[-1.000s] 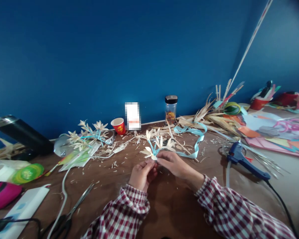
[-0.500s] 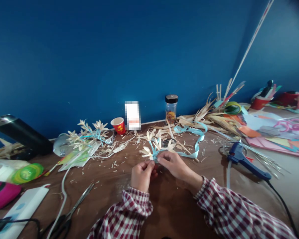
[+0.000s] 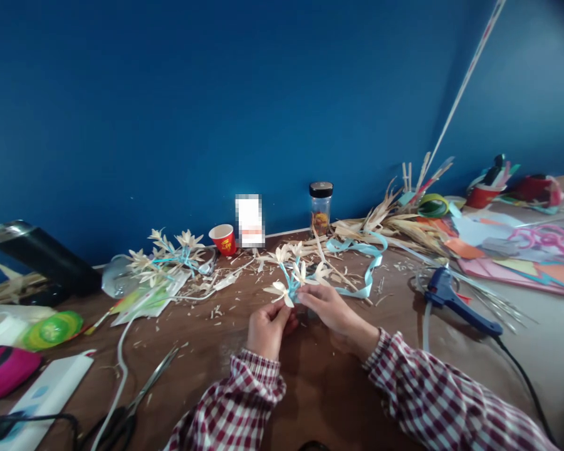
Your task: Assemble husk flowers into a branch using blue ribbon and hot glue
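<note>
the flower sprig (image 3: 299, 273) has turned slightly; left hand (image 3: 266, 329) and right hand (image 3: 328, 305) still pinch its blue stem (image 3: 292, 290) low down, above the surface (image 3: 207, 351), so stem work seems ongoing.

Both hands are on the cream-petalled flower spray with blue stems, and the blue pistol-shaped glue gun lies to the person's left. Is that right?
Not quite: the head view shows the blue pistol-shaped glue gun lying to the person's right, not left. The rest holds: the left hand and right hand are both on the cream-petalled flower spray with blue stems.
</note>
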The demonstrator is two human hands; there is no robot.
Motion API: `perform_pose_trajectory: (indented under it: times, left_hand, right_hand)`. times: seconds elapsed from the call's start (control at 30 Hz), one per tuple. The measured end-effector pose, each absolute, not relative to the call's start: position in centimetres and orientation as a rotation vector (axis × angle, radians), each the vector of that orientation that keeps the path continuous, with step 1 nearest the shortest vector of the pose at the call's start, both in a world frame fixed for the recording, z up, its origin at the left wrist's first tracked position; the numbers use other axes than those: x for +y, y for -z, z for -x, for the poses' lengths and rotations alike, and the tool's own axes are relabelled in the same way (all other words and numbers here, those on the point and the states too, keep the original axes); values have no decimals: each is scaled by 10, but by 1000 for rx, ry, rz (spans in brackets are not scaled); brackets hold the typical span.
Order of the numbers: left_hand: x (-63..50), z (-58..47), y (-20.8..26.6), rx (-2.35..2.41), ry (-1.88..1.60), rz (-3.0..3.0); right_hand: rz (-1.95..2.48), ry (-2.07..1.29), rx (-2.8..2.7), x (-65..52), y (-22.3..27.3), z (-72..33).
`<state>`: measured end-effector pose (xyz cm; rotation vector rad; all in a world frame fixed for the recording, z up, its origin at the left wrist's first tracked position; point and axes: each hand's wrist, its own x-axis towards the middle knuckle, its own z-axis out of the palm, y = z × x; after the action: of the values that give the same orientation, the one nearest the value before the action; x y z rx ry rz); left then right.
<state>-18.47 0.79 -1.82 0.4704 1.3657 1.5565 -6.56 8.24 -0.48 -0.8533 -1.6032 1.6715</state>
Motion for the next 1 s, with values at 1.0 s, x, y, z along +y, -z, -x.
perform_pose_trajectory:
  times: [1.0]
  left_hand:
    - [5,182,14,1400,-1583,-475]
  right_hand:
    - [862,-1522,-1817,80,-8,63]
